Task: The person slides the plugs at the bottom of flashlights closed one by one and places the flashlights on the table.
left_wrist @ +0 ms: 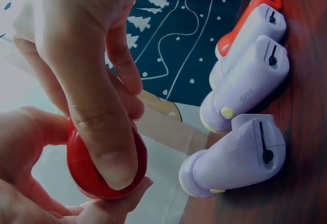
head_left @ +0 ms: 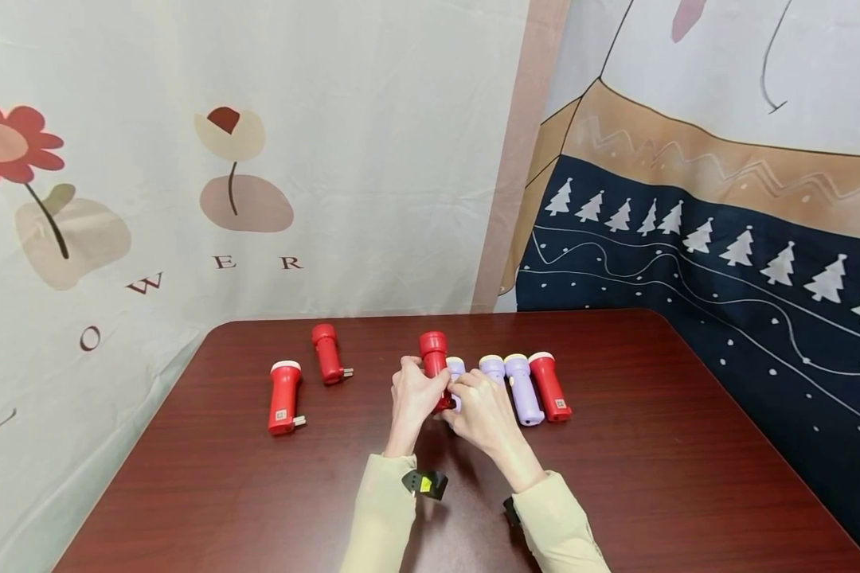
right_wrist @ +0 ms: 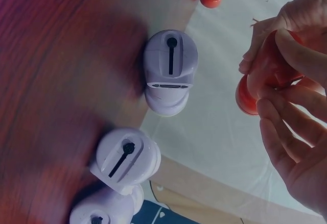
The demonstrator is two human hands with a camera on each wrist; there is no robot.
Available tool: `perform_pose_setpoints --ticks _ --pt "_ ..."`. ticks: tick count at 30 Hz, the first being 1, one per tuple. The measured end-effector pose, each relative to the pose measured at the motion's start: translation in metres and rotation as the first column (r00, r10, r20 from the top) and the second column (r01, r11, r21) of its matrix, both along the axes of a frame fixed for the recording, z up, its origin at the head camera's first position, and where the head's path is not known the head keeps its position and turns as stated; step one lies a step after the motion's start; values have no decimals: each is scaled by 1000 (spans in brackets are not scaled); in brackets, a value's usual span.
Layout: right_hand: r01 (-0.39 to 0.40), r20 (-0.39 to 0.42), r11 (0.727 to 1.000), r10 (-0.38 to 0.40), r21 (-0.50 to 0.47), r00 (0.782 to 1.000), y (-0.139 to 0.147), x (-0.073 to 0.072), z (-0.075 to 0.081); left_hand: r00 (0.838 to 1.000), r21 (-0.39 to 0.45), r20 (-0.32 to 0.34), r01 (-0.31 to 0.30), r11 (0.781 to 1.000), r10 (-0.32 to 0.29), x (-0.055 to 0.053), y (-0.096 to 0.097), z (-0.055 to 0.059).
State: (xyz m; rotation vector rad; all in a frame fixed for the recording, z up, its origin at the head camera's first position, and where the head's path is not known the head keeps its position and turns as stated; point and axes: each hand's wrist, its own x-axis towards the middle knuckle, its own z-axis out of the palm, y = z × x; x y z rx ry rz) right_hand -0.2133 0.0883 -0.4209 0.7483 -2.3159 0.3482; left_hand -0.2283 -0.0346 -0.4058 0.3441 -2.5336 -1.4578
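Observation:
My left hand (head_left: 414,395) grips a red flashlight (head_left: 433,348) round its body, its wide head pointing away from me. My right hand (head_left: 483,407) pinches the flashlight's near end. In the left wrist view the right thumb (left_wrist: 110,152) lies flat across that rounded red end (left_wrist: 79,165), with the other fingers curled beside it. From the right wrist the red body (right_wrist: 261,73) shows between both hands, held up off the table. Just behind the hands lies a lilac flashlight (head_left: 455,367), partly hidden by them.
To the right, two more lilac flashlights (head_left: 523,390) and a red one (head_left: 550,387) lie in a row. On the left are two red flashlights (head_left: 283,394) with metal plug prongs (head_left: 299,420) sticking out. Printed cloth hangs behind the brown table (head_left: 652,477).

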Motion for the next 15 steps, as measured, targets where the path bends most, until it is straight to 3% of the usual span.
perform_pose_setpoints --ticks 15 --pt "12 -60 999 -14 -29 998 -3 -7 -12 999 -104 -37 -4 995 0 -8 -9 1"
